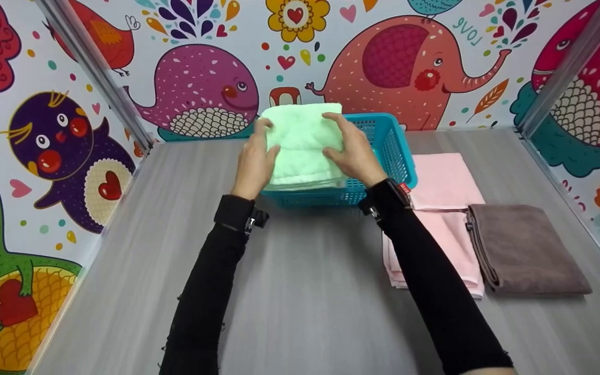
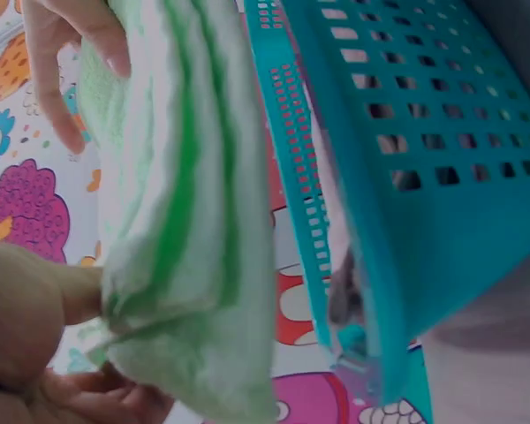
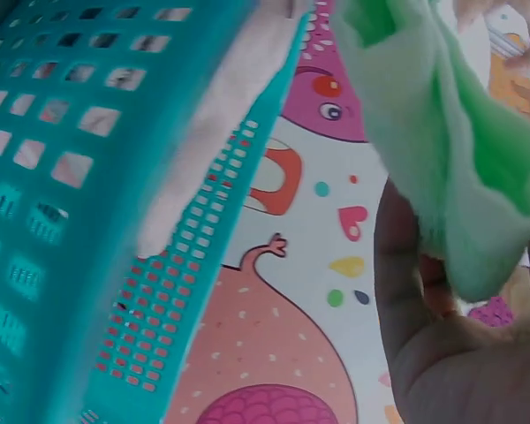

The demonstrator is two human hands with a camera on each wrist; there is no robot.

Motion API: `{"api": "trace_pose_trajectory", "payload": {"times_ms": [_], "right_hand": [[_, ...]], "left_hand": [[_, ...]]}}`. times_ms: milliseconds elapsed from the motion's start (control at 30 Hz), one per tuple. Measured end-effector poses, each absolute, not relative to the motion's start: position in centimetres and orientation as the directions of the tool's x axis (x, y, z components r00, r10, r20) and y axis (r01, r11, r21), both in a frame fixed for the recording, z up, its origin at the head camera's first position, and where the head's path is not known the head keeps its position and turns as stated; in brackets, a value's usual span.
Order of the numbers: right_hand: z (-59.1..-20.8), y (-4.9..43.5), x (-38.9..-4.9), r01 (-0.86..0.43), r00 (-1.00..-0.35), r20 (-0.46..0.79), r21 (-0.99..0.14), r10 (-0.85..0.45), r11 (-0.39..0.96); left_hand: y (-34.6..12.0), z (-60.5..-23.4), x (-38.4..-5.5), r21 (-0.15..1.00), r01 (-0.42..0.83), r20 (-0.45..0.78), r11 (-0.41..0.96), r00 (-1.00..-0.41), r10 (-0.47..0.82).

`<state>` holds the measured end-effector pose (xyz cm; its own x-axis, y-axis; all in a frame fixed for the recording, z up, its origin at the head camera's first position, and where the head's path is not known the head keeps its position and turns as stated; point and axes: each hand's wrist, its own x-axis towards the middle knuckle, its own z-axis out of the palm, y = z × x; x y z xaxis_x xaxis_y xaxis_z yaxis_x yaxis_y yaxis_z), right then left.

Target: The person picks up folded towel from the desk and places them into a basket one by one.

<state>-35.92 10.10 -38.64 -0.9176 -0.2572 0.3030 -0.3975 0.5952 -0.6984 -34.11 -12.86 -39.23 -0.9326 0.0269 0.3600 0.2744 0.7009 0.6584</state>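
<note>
Both hands hold a folded light green towel (image 1: 305, 143) above the left part of a teal plastic basket (image 1: 399, 151). My left hand (image 1: 254, 159) grips the towel's left edge, thumb on top. On the opposite edge, my right hand (image 1: 356, 151) pinches the fabric between thumb and fingers. Several stacked layers of the towel (image 2: 203, 177) show in the left wrist view, apart from the basket's rim. Pale pinkish cloth (image 3: 216, 115) lies inside the basket, seen in the right wrist view; most of the contents are hidden in the head view.
Right of the basket lie folded pink towels (image 1: 443, 179), partly behind the right sleeve. A folded brown towel (image 1: 532, 250) sits beside them. Panels with cartoon animals (image 1: 206, 88) wall the grey table (image 1: 310, 291) at the back and both sides.
</note>
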Motion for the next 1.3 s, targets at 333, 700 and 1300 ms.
{"api": "trace_pose_trajectory", "payload": {"times_ms": [333, 700, 1300], "right_hand": [[-42.0, 8.9, -37.0, -0.265, -0.964, 0.171, -0.678, -0.203, 0.686], [-44.3, 9.3, -37.6, -0.232, -0.964, 0.052, -0.635, -0.259, 0.736], [-44.0, 8.4, -37.4, -0.150, -0.979, -0.080, -0.330, -0.185, 0.932]], "left_hand": [[-12.4, -42.4, -35.9, 0.505, 0.263, 0.330, 0.822, -0.939, 0.098], [-12.9, -44.4, -36.9, 0.315, 0.152, 0.103, 0.937, -0.987, 0.125], [-12.7, -43.8, -37.3, 0.233, 0.114, -0.112, 0.966, -0.983, 0.143]]}}
